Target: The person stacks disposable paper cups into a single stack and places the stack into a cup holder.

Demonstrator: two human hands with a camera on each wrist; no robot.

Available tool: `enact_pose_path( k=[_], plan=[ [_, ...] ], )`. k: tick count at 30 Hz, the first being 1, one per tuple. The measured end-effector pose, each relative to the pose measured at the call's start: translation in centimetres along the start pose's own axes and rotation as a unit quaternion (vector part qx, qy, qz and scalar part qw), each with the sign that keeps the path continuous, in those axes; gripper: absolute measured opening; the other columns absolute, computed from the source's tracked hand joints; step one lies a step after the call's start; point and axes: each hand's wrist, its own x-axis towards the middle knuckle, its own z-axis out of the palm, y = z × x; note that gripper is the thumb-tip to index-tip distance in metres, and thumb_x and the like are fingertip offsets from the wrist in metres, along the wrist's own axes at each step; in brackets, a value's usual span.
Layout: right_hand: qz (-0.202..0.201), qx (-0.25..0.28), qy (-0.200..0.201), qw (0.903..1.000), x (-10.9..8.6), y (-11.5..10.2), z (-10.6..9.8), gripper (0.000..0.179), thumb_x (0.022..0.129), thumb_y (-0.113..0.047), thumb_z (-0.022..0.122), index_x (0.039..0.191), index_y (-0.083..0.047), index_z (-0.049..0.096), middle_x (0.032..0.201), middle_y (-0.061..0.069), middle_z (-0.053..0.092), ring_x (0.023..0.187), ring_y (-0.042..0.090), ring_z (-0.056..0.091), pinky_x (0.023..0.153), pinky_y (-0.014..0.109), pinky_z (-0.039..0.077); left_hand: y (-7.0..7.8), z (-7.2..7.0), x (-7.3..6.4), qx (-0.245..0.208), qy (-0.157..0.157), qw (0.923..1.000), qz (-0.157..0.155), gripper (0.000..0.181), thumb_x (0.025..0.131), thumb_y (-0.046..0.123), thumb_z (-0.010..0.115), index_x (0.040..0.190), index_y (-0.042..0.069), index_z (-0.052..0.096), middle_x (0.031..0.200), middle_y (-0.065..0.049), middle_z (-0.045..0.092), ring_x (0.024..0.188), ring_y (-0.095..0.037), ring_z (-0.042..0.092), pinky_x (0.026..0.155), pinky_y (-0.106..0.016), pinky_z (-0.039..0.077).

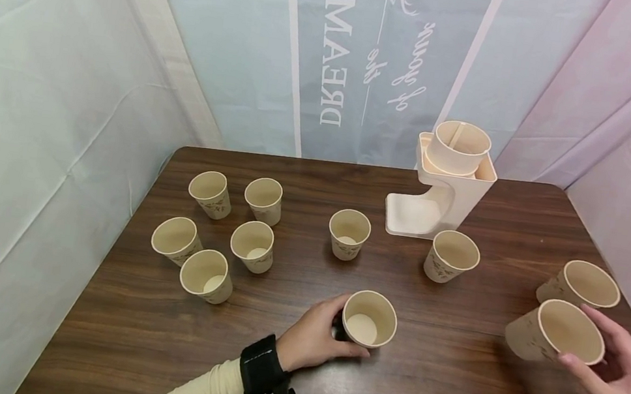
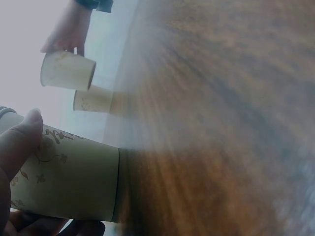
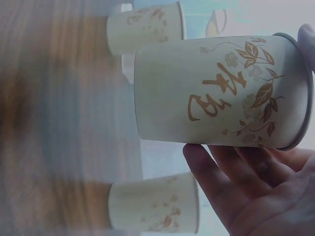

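Note:
My left hand (image 1: pixel 312 338) grips an upright beige paper cup (image 1: pixel 369 325) at the front middle of the table, thumb on the near side and fingers round the far side. In the left wrist view, that cup (image 2: pixel 74 182) shows a brown floral print and its base stands at the tabletop. At the right, my right hand (image 1: pixel 621 379) holds another paper cup (image 1: pixel 526 331) by its side near the rim, slightly tilted. The right wrist view shows this cup (image 3: pixel 216 93) raised off the table, with brown lettering and leaves. Just behind it stands a paper cup (image 1: pixel 549 290).
Several paper cups (image 1: pixel 254 249) stand upright in a loose group on the left. Single cups stand at the middle (image 1: pixel 347 243) and right of the middle (image 1: pixel 439 268). A cream stand (image 1: pixel 451 197) holding a round container (image 1: pixel 453 158) is at the back of the wooden table (image 1: pixel 305 186).

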Motion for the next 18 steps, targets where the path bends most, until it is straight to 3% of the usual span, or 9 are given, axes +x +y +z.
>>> enact_pose_path(
  k=[8, 18],
  plan=[
    [-0.04, 0.125, -0.05, 0.99, 1.4, -2.1, 0.7, 0.077, 0.077, 0.029, 0.068, 0.147, 0.016, 0.038, 0.129, 0.003, 0.067, 0.103, 0.004, 0.065, 0.076, 0.01, 0.051, 0.0, 0.0, 0.0, -0.003, 0.0, 1.0, -0.001, 0.074, 0.075, 0.021, 0.094, 0.139, 0.016, 0.057, 0.127, 0.001, 0.066, 0.118, -0.012, 0.061, 0.102, -0.027, 0.049],
    [-0.048, 0.156, -0.077, 0.9836, 2.9, -5.5, 2.5, 0.078, 0.076, 0.025, 0.073, 0.145, 0.018, 0.038, 0.143, 0.008, 0.058, 0.11, 0.009, 0.062, 0.082, 0.011, 0.05, 0.0, 0.0, 0.0, -0.003, 0.0, 1.0, 0.004, 0.075, 0.075, 0.021, 0.093, 0.14, 0.015, 0.057, 0.127, 0.001, 0.066, 0.119, -0.011, 0.06, 0.103, -0.027, 0.048]
  ],
)
